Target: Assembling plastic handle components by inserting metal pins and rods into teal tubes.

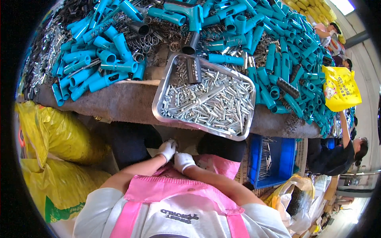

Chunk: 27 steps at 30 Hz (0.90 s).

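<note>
Nearest you is your pink apron (166, 190), worn over a pale shirt. Both of your hands are white-gloved and together above your lap: your left hand (167, 150) and, just beside it, your right hand (183, 161). Their fingers look curled, but you cannot tell from here whether either grips something small. To your left bulge yellow sacks (65, 135); to your right sits a blue bin (283, 156) with thin metal rods inside. Just beyond your knees, the metal tray (159, 104) overhangs the table (119, 101), full of loose silver pins (222, 101), with a black ribbed piece (193, 71) at its far side. Behind it are heaped teal tubular parts (285, 65) and coiled springs (145, 41). Far right, a co-worker (335, 156) stretches an arm toward a yellow bag (341, 89).
</note>
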Tool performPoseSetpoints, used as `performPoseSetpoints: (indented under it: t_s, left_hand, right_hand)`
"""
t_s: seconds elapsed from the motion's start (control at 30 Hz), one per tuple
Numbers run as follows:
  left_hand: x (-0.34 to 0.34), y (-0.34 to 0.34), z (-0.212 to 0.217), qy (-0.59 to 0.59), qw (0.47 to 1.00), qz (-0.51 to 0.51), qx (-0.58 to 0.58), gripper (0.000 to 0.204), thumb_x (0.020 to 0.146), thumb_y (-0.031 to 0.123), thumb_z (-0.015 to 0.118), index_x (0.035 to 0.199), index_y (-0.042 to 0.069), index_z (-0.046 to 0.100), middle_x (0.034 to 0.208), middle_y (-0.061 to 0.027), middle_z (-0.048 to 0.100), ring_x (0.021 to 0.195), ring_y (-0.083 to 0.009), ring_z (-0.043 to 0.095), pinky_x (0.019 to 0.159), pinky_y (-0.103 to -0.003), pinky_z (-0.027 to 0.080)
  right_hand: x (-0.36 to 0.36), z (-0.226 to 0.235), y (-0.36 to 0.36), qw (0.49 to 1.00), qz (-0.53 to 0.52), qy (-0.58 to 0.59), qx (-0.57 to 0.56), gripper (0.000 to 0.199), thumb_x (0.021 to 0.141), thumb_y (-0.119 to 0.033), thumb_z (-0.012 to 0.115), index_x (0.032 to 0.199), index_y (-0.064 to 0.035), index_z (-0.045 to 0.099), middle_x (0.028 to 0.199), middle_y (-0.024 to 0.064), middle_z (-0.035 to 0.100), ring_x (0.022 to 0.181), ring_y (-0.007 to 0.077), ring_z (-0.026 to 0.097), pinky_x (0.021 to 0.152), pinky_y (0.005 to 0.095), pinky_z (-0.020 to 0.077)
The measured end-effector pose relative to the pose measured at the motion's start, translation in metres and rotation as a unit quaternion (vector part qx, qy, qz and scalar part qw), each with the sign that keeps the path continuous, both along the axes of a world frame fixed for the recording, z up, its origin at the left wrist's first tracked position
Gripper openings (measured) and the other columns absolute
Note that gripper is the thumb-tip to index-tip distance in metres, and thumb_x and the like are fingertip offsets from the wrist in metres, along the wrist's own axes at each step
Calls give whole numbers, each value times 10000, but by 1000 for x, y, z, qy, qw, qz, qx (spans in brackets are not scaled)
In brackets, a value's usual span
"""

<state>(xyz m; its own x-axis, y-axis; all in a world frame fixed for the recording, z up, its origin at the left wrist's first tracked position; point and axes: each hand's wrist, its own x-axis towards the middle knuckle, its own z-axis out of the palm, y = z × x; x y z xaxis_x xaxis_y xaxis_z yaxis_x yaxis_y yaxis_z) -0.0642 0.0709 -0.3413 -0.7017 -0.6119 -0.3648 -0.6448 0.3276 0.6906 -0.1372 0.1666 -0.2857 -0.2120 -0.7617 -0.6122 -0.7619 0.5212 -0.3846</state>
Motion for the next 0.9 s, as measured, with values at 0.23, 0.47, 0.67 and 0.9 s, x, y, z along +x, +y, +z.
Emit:
performPoseSetpoints:
  t_s: [0.23, 0.47, 0.67, 0.9]
  left_hand:
    - [2, -4, 34, -26, 990, 8, 141, 233, 881, 235, 480, 858, 65, 638, 817, -156, 650, 806, -296, 634, 710, -378, 474]
    - [8, 15, 6, 83, 984, 151, 54, 282, 894, 295, 450, 882, 77, 629, 891, -171, 640, 828, -361, 607, 720, -429, 468]
    - [5, 7, -20, -12, 997, 77, 2, 254, 863, 290, 481, 912, 86, 624, 904, -194, 630, 840, -390, 594, 718, -460, 465]
    - [19, 12, 0, 95, 984, 144, 47, 252, 881, 242, 469, 828, 60, 634, 839, -177, 634, 812, -360, 609, 704, -428, 460]
  right_hand:
    - [-5, 36, -2, 998, 44, -28, 16, 349, 758, -257, 565, 1008, -18, 608, 936, 221, 646, 852, 353, 639, 748, 435, 511]
    - [-32, 46, -22, 986, 165, 19, -2, 233, 732, -212, 558, 824, -50, 698, 860, 200, 662, 820, 339, 652, 733, 429, 516]
    - [-22, 24, -16, 993, 113, 21, 15, 262, 778, -212, 505, 851, -52, 700, 884, 200, 662, 829, 335, 653, 749, 427, 514]
    - [-21, 64, -25, 984, 175, 27, 8, 234, 778, -203, 533, 864, -61, 698, 895, 183, 666, 838, 319, 653, 727, 413, 515]
